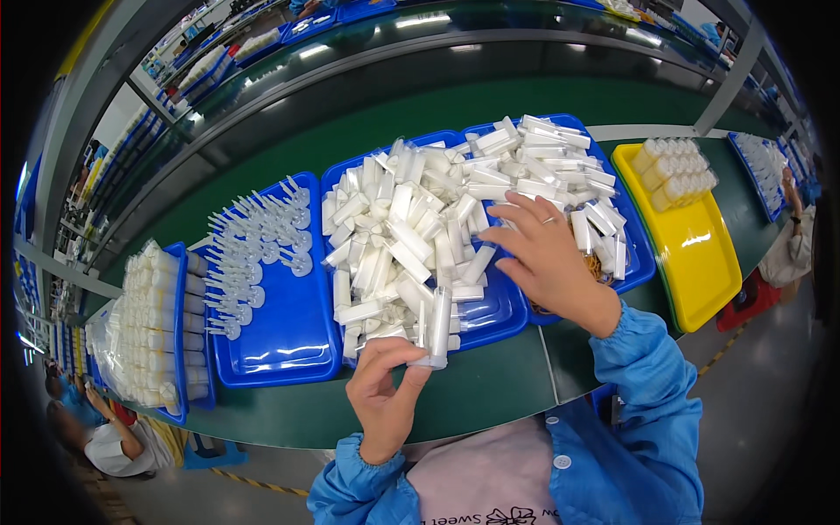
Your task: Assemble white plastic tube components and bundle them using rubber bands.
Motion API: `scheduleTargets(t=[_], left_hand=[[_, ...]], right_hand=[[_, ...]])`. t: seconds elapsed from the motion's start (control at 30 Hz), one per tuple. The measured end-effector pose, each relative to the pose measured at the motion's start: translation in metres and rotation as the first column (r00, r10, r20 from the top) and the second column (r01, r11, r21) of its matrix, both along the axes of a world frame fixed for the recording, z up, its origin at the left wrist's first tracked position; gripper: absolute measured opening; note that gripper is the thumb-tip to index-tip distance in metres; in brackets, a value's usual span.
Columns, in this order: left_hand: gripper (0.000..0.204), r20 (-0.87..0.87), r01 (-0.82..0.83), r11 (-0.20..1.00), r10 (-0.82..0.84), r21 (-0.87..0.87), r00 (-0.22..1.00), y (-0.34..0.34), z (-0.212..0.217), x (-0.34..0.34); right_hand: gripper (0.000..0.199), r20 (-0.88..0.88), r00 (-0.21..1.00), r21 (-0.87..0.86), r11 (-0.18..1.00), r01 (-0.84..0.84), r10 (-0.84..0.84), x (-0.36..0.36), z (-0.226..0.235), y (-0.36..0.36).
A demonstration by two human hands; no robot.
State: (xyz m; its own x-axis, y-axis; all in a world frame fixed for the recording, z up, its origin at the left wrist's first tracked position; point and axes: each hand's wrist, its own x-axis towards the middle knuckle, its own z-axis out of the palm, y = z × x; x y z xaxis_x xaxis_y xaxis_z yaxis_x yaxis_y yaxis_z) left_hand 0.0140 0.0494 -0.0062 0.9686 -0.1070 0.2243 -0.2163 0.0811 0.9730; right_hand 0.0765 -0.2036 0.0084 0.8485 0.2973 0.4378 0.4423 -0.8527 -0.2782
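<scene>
A clear tube [441, 319] with white inside it is in the person's left hand [388, 389], near the front edge of the middle blue tray [503, 306]. The thumb and fingers are closed on its lower end, and the tube stands nearly upright in the picture, its upper end against the background of the heap. The right hand [547, 254] has its fingers spread apart and nothing visible in its grasp; it is above the place where two trays meet, fingertips close to the white pieces, though I cannot tell whether they touch.

White pieces [407, 236], many in clear wrap, lie loosely heaped in the middle tray, and more fill the right blue tray [643, 258]. Tan bands [597, 265] show beside the right wrist.

To the left, another blue tray [280, 328] holds clear stemmed parts [262, 236] along its far and left sides, its near part bare. Beyond it are stacked white containers [150, 324] under clear plastic. On the right, a yellow tray [704, 262] carries rows of white cylinders [674, 173] at its far end. All these trays rest on a dark green counter [477, 394]. Co-workers sit at either side.
</scene>
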Motion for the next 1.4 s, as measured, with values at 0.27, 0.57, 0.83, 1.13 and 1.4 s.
scheduleTargets(t=[0.27,0.57,0.83,1.13,1.4], left_hand=[[0.02,-0.047,0.031,0.999,-0.031,-0.013,0.998,0.002,0.0,-0.002],[0.02,-0.039,0.127,0.991,-0.126,0.039,0.991,-0.003,-0.001,-0.005],[0.018,-0.009,0.187,0.979,-0.187,0.088,0.982,-0.002,0.002,-0.006],[0.026,0.308,0.137,0.887,-0.294,0.442,0.905,-0.014,0.016,-0.011],[0.035,0.395,0.146,0.86,-0.368,0.489,0.842,-0.018,0.019,-0.013]], right_hand=[[0.032,0.071,0.996,-0.156,0.987,-0.036,0.048,0.004,-0.013,0.006],[0.025,-0.373,0.927,0.693,0.678,0.243,0.049,-0.022,0.033,-0.012],[0.022,-0.171,0.965,0.985,0.037,0.167,0.199,-0.044,0.047,-0.022],[0.018,-0.407,0.874,0.891,0.328,0.315,0.265,-0.053,0.026,-0.005],[0.018,-0.378,0.862,0.924,0.192,0.33,0.339,-0.049,0.007,0.009]])
